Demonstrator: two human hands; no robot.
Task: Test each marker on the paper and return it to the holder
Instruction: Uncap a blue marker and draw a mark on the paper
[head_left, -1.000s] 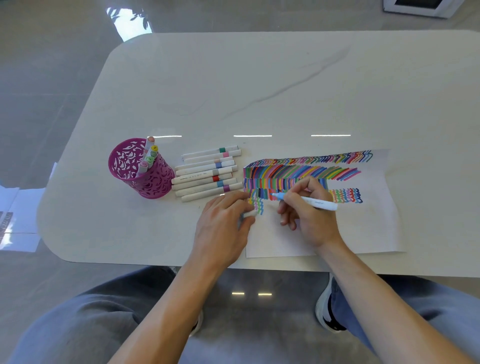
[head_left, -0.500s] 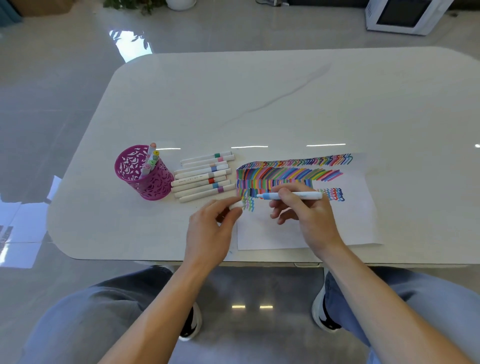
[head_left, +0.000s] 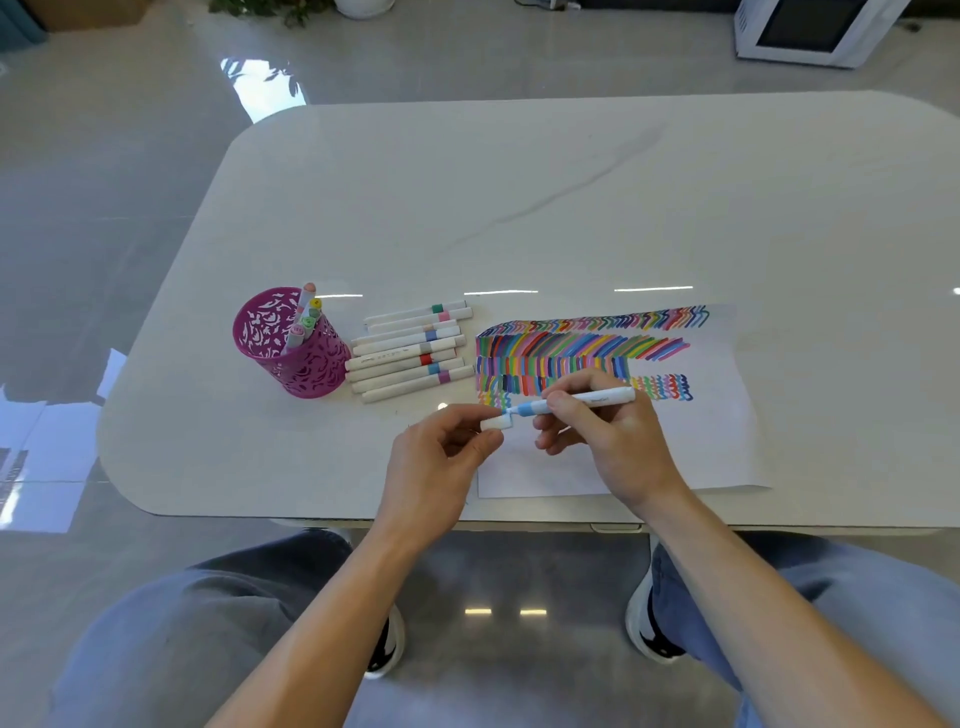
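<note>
The left hand (head_left: 441, 457), at the left edge of the white, colour-streaked paper sheet (head_left: 717, 441), pinches a small white cap (head_left: 496, 423). The right hand (head_left: 608, 436), over that sheet, grips a white, blue-banded marker (head_left: 587, 401) held level.

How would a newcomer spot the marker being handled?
On the white table lies a stroke-covered white paper sheet. Over its near-left part the right hand holds a white marker with a light-blue band. Unlike the white markers lying in a row, it is uncapped, its white cap in the left hand.

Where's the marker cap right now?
Head view: the white cap is pinched by the left hand, at the blue marker's tip, over the paper's left edge.
</note>
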